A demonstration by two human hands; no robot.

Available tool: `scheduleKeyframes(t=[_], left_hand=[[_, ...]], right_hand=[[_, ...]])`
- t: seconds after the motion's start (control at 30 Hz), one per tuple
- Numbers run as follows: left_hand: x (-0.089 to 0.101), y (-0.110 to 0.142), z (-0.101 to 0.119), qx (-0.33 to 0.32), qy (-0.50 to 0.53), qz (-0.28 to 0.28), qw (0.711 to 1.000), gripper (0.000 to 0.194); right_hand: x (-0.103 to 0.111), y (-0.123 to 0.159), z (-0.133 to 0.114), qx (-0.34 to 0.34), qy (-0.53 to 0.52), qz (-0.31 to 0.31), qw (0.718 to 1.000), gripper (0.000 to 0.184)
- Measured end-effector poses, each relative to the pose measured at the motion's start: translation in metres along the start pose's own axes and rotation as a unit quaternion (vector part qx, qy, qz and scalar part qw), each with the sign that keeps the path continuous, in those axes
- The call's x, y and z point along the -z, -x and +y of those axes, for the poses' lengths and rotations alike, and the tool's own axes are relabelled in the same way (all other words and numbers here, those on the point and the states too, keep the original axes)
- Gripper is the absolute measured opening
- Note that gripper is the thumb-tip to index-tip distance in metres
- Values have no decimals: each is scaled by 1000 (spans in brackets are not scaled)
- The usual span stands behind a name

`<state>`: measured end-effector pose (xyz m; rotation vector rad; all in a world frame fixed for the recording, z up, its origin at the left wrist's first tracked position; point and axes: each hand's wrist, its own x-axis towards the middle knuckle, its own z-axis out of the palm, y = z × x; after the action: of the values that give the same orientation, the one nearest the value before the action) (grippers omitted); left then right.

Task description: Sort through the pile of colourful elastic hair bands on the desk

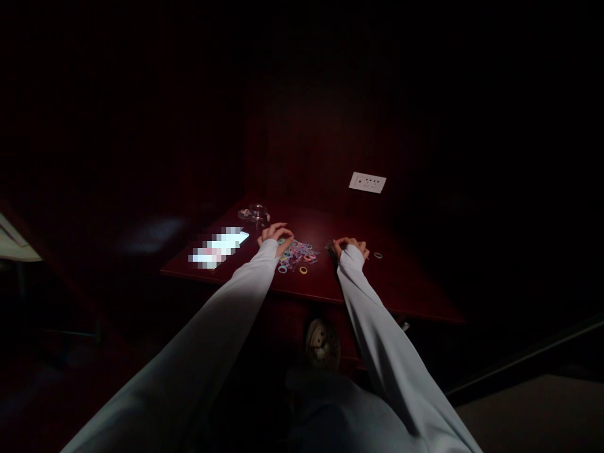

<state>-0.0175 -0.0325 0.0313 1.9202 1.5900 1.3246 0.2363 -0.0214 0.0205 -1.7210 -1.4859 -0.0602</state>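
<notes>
A dim room with a dark red table [406, 292]. A heap of small coloured rings [298, 253] lies on it between my hands. My left hand [274, 236] rests at the heap's left edge, fingers curled over some rings; what it grips is too small to make out. My right hand [350, 247] sits to the right of the heap with fingers closed, its contents hidden. One loose ring [378, 255] lies right of that hand, and two more rings [292, 270] lie in front of the heap. Both arms wear pale long sleeves.
A lit phone screen [219, 247] lies on the table's left part. Behind the left hand stands a clear glass dish [255, 214]. A white socket plate [367, 182] is on the dark wall behind. A round metal fitting [321, 345] shows under the table edge.
</notes>
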Motion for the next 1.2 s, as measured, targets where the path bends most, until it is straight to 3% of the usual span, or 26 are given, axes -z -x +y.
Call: scheduleKeyframes(t=[0.17,0.33,0.43,0.67,0.97,1.2], left_hand=[[-1,2,1,-17,7,-10,1000,12],[4,4,8,-30,-1,-57,998,19],[4,5,11,-64,-12,-84,994,23],[-3,6,6,-124,-58,-124,983,24],[-2,3,5,-71,-52,-92,992,25],[-4,2,4,-65,-49,-83,993,20]], right_hand=[[-4,3,-5,39,-8,15,999,26],[-3,18,-28,193,-19,-131,972,17],[-1,27,-39,243,1,-177,954,12],[0,29,-43,241,13,-193,951,8],[-1,27,-45,236,5,-209,949,8],[-2,28,-47,246,10,-209,946,6]])
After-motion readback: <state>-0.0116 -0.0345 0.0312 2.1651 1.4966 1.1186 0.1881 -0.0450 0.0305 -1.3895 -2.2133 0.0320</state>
